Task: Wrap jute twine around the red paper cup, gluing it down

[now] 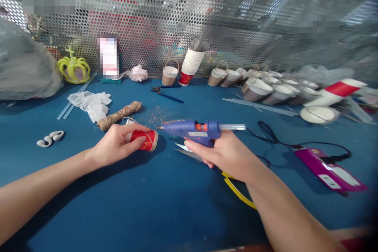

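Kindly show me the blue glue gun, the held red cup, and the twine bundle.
Blue glue gun (188, 127), head view: blue body.
Held red cup (149, 144), head view: side wall.
Twine bundle (120, 115), head view: its middle.

The person has two bare hands, a left hand (113, 145) and a right hand (227, 151). The left fingers (134, 127) look thin and smooth, and the left thumb (136, 144) is a bit thicker. The right thumb (201, 149) gets thin at its tip. The left wrist (90, 159) is narrow and bare, and the right wrist (252, 175) is bare too. The left arm (47, 185) is also bare, and it gets wider away from the hand. The right arm (285, 208) is bare and smooth, and looks thick near the bottom edge. Both arms have soft, round sides, like tubes.
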The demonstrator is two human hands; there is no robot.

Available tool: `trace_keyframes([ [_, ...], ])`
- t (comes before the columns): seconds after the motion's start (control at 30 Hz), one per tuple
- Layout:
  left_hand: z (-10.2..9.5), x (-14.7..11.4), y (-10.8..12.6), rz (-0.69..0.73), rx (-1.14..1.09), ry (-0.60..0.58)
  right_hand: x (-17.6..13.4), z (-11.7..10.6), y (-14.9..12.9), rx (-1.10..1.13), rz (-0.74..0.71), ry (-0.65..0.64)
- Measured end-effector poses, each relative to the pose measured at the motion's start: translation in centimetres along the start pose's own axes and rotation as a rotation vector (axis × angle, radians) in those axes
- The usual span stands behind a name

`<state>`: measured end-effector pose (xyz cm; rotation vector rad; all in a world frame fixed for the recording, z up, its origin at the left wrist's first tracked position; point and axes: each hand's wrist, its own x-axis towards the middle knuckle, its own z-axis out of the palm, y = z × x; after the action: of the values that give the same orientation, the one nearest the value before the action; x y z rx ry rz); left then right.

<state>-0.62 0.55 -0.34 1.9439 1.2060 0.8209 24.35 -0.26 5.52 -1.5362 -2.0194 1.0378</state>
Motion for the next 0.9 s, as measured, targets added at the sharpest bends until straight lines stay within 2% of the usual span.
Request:
trace_keyframes([
  [0.13,0.03,0.11,0.08,-0.020,-0.014,0.017,-0.43,0.24,-0.36,-0.084,-0.070,-0.013],
  [0.37,0.08,0.10,0.26,-0.039,-0.019,0.025,-0.30,0.55,-0.48,-0.237,-0.209,0.067],
  [0.73,0.09,0.07,0.48,0.002,0.005,0.023,-0.69,0.43,-0.62,-0.296,-0.173,0.038],
  [0.9,0.16,0.08,0.60,0.034,0.009,0.028,-0.77,0.46,-0.50,-0.273,-0.226,0.032],
])
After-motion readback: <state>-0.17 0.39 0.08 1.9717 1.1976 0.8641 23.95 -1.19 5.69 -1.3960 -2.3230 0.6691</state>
